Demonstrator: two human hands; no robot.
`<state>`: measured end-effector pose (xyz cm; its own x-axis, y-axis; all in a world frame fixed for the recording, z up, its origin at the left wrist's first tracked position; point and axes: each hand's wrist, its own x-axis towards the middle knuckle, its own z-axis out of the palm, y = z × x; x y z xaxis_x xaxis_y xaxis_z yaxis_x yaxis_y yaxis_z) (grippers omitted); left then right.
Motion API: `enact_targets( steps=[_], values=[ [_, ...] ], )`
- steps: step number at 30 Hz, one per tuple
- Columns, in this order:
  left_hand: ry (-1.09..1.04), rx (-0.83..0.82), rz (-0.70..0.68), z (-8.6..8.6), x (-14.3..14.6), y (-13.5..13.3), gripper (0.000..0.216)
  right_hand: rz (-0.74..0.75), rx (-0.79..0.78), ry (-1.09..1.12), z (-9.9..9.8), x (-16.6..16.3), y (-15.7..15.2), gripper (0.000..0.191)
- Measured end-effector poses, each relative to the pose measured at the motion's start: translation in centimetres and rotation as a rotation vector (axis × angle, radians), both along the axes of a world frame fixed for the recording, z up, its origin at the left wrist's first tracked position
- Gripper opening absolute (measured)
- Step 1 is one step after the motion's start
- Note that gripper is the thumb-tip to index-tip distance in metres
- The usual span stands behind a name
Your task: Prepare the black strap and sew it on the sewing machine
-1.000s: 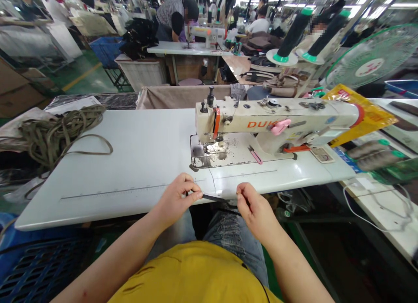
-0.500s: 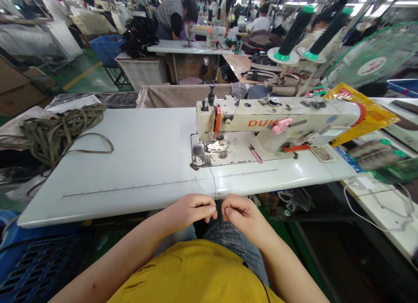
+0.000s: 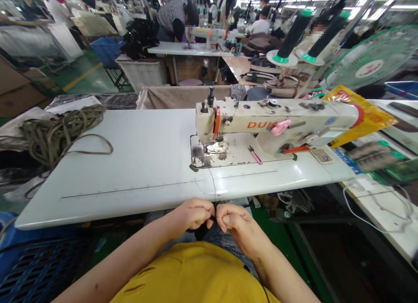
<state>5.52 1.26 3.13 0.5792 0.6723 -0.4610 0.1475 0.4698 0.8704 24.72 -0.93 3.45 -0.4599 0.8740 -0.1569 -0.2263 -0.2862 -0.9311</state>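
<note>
Over my lap, just below the table edge, my left hand (image 3: 197,213) and my right hand (image 3: 235,221) meet with fingers pinched. A small dark piece (image 3: 213,218) shows between the fingertips; I cannot make out its kind. Dark thread (image 3: 214,181) runs from the sewing machine (image 3: 228,116) over the table's front edge towards my hands. Pink-handled thread snips (image 3: 255,155) lie on the machine bed, right of the presser foot. Both hands are apart from the machine.
A heap of olive-brown strap (image 3: 62,131) lies on the table's (image 3: 140,150) left end, one loop reaching inward. Blue baskets (image 3: 42,264) stand low at left. Thread cones (image 3: 294,35) and a green fan (image 3: 372,61) stand at right. Co-workers sit beyond.
My hands have come closer together, the right one shifting left and slightly down. The dark piece now shows between the fingertips. Machine, snips and strap stay put.
</note>
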Motion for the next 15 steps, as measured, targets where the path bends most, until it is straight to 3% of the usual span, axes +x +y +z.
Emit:
enact_targets(
  steps=[4,10,15],
  values=[
    [0.003,0.005,0.125,-0.2,0.4,-0.7,0.04,-0.129,0.012,-0.118,-0.3,0.0,-0.2,0.016],
    [0.013,0.023,0.301,-0.1,-0.3,-0.3,0.045,-0.2,0.202,-0.264,0.4,2.6,0.9,0.019],
    [-0.081,-0.049,0.32,0.1,0.7,0.2,0.049,-0.175,0.112,0.068,2.0,1.2,1.6,0.022]
  ],
)
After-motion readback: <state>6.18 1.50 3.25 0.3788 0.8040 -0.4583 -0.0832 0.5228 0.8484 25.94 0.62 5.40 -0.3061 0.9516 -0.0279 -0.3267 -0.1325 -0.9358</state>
